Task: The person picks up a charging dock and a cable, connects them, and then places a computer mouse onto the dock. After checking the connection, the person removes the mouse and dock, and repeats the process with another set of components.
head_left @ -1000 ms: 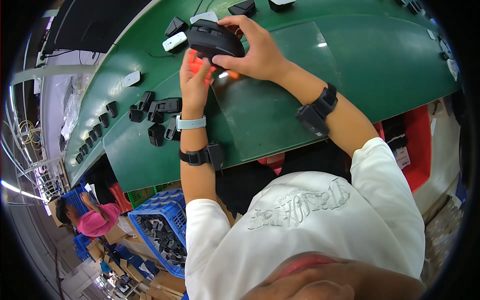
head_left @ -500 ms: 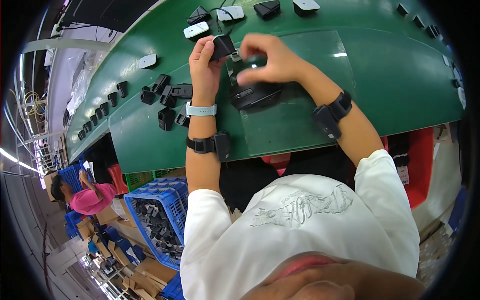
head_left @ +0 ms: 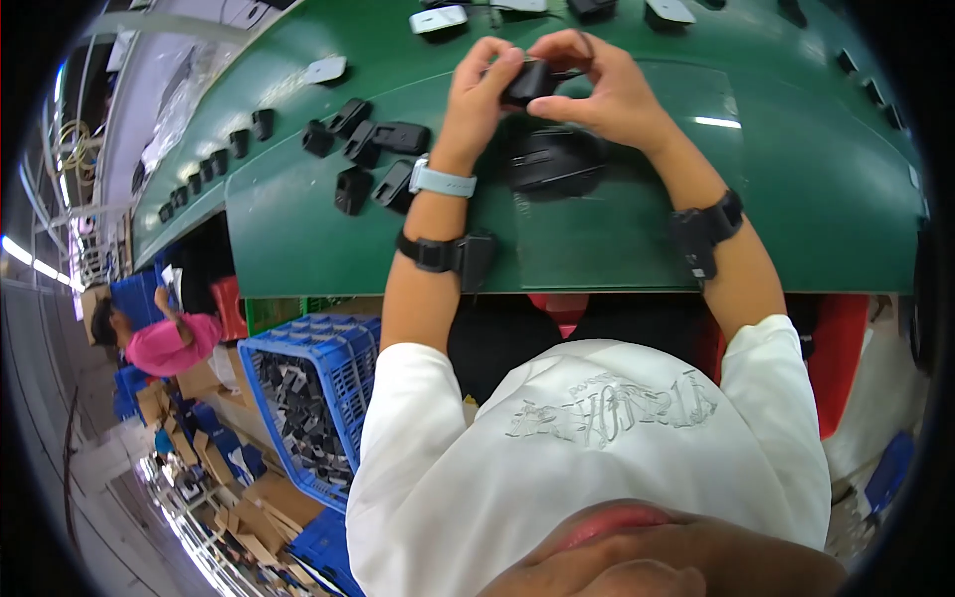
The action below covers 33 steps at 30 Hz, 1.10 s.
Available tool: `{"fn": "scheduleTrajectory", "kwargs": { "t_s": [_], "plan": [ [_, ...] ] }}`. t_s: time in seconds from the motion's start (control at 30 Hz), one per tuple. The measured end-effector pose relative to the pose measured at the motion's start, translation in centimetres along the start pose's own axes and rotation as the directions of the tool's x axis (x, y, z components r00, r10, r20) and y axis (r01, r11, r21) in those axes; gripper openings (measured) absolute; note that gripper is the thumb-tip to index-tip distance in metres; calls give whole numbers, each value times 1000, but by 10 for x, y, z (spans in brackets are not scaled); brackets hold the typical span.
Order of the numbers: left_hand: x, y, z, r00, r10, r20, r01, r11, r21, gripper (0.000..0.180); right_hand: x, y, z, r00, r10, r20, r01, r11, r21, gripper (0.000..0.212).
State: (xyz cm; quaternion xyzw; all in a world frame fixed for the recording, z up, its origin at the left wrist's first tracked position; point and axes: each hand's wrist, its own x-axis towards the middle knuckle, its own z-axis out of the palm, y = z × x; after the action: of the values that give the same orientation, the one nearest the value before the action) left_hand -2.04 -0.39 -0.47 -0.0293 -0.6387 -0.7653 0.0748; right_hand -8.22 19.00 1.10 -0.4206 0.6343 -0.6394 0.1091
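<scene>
A small black boxy device [head_left: 531, 84] is held above the far middle of the green table [head_left: 368, 254]. My left hand [head_left: 478, 98] is closed around its left side. My right hand [head_left: 607, 95] is curled at its right side, thumb against the lower edge and fingers bent above. A thin dark cable [head_left: 586, 44] shows by the right fingers; where it ends is hidden. Just below the hands, a larger black rounded thing [head_left: 557, 161] lies on the clear sheet [head_left: 657, 244]. Several black housings [head_left: 400, 137] lie loose to the left of my left wrist.
White-topped devices [head_left: 438, 20] stand along the far side, and another white-topped device [head_left: 325, 70] sits farther left. Small black blocks [head_left: 239, 142] line the left edge. Below the table are a blue crate [head_left: 348, 398] of black parts and a red bin [head_left: 841, 363]. A person [head_left: 174, 343] sits far left.
My right hand has come in from the side, where it was apart and open, onto the black device. The view has shifted, and the device's metal plug no longer shows.
</scene>
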Motion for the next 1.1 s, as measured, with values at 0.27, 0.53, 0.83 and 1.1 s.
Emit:
{"fn": "scheduleTrajectory", "kwargs": {
  "t_s": [0.27,0.53,0.83,1.1],
  "plan": [
    [-5,10,8,993,-96,-64,96,995,-8,29,1,1,2,998,51,-35,-52,999,-11,50],
    [-1,6,11,994,-47,-97,44,998,-38,25,-1,-1,5,1000,-16,-6,16,994,-112,53],
    [0,3,10,995,1,-105,2,1000,28,26,2,-3,5,1000,-1,4,1,1000,-17,52],
    [0,4,5,995,4,-101,0,999,36,26,2,-4,9,999,10,-37,-9,1000,20,51]
  ]
}}
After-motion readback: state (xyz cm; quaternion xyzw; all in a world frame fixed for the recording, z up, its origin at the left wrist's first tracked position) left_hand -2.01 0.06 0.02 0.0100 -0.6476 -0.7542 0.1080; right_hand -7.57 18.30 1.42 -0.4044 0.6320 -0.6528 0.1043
